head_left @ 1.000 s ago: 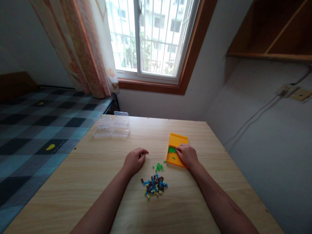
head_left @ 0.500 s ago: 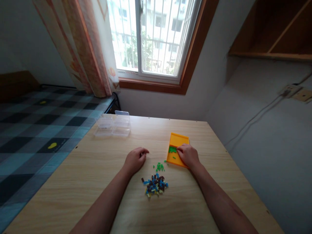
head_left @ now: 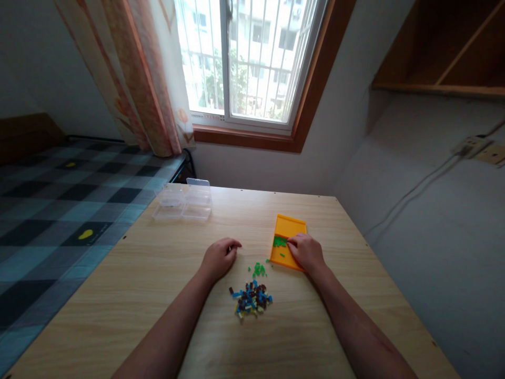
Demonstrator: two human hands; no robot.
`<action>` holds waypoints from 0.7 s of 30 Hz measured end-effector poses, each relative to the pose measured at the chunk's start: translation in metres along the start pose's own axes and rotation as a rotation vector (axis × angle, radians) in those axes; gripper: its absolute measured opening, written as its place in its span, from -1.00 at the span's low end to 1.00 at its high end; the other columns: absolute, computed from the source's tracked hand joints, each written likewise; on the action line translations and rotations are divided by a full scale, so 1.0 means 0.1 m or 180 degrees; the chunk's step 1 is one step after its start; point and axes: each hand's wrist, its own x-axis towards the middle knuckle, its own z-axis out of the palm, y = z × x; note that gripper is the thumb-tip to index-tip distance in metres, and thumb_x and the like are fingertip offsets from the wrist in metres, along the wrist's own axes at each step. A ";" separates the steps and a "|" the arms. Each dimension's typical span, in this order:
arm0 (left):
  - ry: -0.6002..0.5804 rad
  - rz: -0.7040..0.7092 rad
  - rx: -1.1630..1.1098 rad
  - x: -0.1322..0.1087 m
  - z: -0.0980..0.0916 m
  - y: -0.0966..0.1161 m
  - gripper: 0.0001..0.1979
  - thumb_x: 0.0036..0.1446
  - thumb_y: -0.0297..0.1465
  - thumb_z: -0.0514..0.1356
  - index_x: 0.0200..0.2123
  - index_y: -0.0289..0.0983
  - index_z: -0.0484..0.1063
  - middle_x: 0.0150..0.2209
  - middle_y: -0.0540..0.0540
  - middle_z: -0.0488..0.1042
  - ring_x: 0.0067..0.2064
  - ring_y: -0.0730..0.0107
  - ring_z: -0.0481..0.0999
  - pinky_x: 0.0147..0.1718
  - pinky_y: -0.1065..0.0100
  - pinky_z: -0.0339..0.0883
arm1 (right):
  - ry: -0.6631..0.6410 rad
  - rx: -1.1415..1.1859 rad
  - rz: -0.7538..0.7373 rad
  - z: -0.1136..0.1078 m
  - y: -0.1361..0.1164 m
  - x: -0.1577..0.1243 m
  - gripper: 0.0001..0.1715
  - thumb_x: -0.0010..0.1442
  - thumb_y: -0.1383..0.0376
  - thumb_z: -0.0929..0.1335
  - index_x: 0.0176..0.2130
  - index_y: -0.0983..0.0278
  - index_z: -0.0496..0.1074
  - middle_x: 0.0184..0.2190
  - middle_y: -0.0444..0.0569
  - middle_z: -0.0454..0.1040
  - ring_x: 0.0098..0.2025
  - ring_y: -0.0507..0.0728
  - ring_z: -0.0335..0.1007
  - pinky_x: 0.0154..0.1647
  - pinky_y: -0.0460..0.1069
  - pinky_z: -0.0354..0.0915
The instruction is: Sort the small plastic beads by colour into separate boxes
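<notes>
My right hand (head_left: pixel 308 252) is over the right side of an orange tray (head_left: pixel 294 265), its fingertips pinched together beside a cluster of small green bricks (head_left: pixel 279 241). What the pinch holds, if anything, is hidden. One more green piece (head_left: pixel 282 255) lies apart in the tray. On the tabletop to the left, my left hand (head_left: pixel 219 259) rests with loosely curled fingers, a gap between thumb and index finger and nothing visible in it. Between the hands lies a loose group of green bricks (head_left: pixel 259 269). Nearer to me is a mixed pile of blue, dark brown and pale yellow bricks (head_left: pixel 251 300).
A clear plastic compartment box (head_left: pixel 196 212) with raised lids stands at the table's far left corner. The wooden table (head_left: pixel 158 284) borders a bed with a checked sheet (head_left: pixel 98 195) on the left. A wall with a cable (head_left: pixel 410 195) is on the right.
Hardly anything differs. My right hand stays at the orange tray with its fingers pinched, shifted very slightly to the right; my left hand rests in the same place.
</notes>
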 end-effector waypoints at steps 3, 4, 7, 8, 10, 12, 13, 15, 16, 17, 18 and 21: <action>0.0004 0.0000 -0.0003 0.00 0.00 -0.01 -0.73 0.16 -0.43 0.10 -0.26 -0.19 0.62 -0.26 -0.06 0.64 -0.20 0.25 0.58 -0.16 0.30 0.40 | 0.0039 -0.0002 0.0070 0.00 0.01 -0.01 -0.71 0.38 0.19 0.31 -0.16 0.15 0.64 -0.15 -0.03 0.61 -0.07 0.11 0.48 -0.19 -0.06 0.24; 0.0003 0.0000 -0.0003 0.00 0.01 -0.01 -0.73 0.16 -0.43 0.10 -0.26 -0.19 0.62 -0.26 -0.06 0.64 -0.20 0.25 0.58 -0.17 0.30 0.40 | 0.0047 -0.0004 0.0090 0.00 0.01 -0.02 -0.70 0.39 0.20 0.30 -0.16 0.16 0.64 -0.15 -0.03 0.61 -0.08 0.11 0.48 -0.19 -0.06 0.24; -0.0005 0.0002 -0.0004 0.00 0.01 -0.02 -0.74 0.15 -0.43 0.10 -0.26 -0.19 0.62 -0.26 -0.06 0.64 -0.20 0.25 0.58 -0.17 0.30 0.40 | 0.0038 -0.0017 0.0124 0.00 0.02 -0.02 -0.71 0.38 0.20 0.31 -0.17 0.16 0.64 -0.16 -0.04 0.61 -0.10 0.11 0.49 -0.21 -0.07 0.23; -0.0008 0.0001 -0.0005 0.00 0.01 -0.02 -0.74 0.15 -0.43 0.10 -0.26 -0.19 0.62 -0.26 -0.07 0.64 -0.20 0.24 0.58 -0.17 0.30 0.40 | 0.0031 -0.0022 0.0129 0.00 0.01 -0.02 -0.71 0.38 0.20 0.31 -0.18 0.16 0.64 -0.16 -0.05 0.61 -0.10 0.11 0.49 -0.23 -0.07 0.23; -0.0010 -0.0001 -0.0005 0.00 0.01 -0.01 -0.74 0.15 -0.44 0.10 -0.26 -0.19 0.62 -0.26 -0.07 0.64 -0.20 0.24 0.58 -0.17 0.29 0.40 | 0.0016 -0.0033 0.0135 0.01 0.01 -0.01 -0.70 0.37 0.19 0.31 -0.18 0.15 0.64 -0.16 -0.05 0.62 -0.12 0.11 0.50 -0.25 -0.07 0.22; -0.0011 0.0000 -0.0003 0.00 0.00 0.00 -0.74 0.15 -0.44 0.10 -0.26 -0.19 0.62 -0.26 -0.07 0.64 -0.20 0.24 0.58 -0.16 0.29 0.40 | -0.0004 -0.0045 0.0140 0.01 0.00 -0.01 -0.70 0.37 0.19 0.30 -0.19 0.15 0.65 -0.17 -0.05 0.62 -0.13 0.11 0.50 -0.27 -0.06 0.22; -0.0012 0.0001 -0.0002 0.00 0.00 0.00 -0.73 0.15 -0.44 0.10 -0.26 -0.19 0.63 -0.26 -0.07 0.64 -0.20 0.24 0.58 -0.16 0.29 0.40 | -0.0016 -0.0051 0.0142 0.02 -0.01 -0.01 -0.70 0.37 0.20 0.31 -0.19 0.15 0.65 -0.18 -0.04 0.62 -0.14 0.11 0.50 -0.27 -0.06 0.22; -0.0008 0.0001 -0.0001 0.00 0.00 0.00 -0.73 0.15 -0.43 0.10 -0.26 -0.19 0.63 -0.26 -0.07 0.64 -0.20 0.24 0.58 -0.15 0.29 0.41 | -0.0037 -0.0059 0.0142 0.02 -0.01 0.00 -0.70 0.36 0.20 0.31 -0.19 0.15 0.65 -0.18 -0.04 0.62 -0.14 0.11 0.50 -0.27 -0.06 0.22; -0.0006 -0.0001 0.0001 0.00 0.00 0.00 -0.73 0.15 -0.43 0.10 -0.26 -0.19 0.63 -0.26 -0.07 0.64 -0.20 0.24 0.58 -0.15 0.29 0.41 | -0.0043 -0.0059 0.0135 0.02 -0.01 0.00 -0.70 0.36 0.20 0.31 -0.19 0.15 0.65 -0.17 -0.03 0.62 -0.14 0.11 0.49 -0.27 -0.07 0.22; -0.0004 -0.0003 0.0002 0.00 0.00 0.00 -0.73 0.15 -0.43 0.10 -0.26 -0.19 0.63 -0.26 -0.07 0.64 -0.21 0.25 0.58 -0.15 0.29 0.41 | -0.0048 -0.0056 0.0125 0.03 -0.01 0.00 -0.71 0.36 0.21 0.31 -0.18 0.15 0.65 -0.17 -0.03 0.62 -0.13 0.11 0.49 -0.26 -0.07 0.22; -0.0004 -0.0003 0.0002 0.00 0.01 -0.01 -0.73 0.15 -0.43 0.10 -0.26 -0.19 0.63 -0.27 -0.06 0.64 -0.21 0.25 0.58 -0.15 0.29 0.41 | -0.0051 -0.0051 0.0109 0.03 -0.01 0.00 -0.71 0.36 0.20 0.31 -0.18 0.15 0.65 -0.17 -0.04 0.61 -0.13 0.11 0.49 -0.26 -0.07 0.23; -0.0004 0.0002 -0.0003 0.00 0.01 -0.01 -0.73 0.15 -0.43 0.10 -0.26 -0.18 0.62 -0.27 -0.06 0.64 -0.21 0.24 0.58 -0.15 0.29 0.41 | -0.0058 -0.0034 0.0065 0.03 -0.02 0.00 -0.71 0.36 0.20 0.32 -0.17 0.14 0.65 -0.16 -0.04 0.61 -0.12 0.12 0.48 -0.24 -0.07 0.23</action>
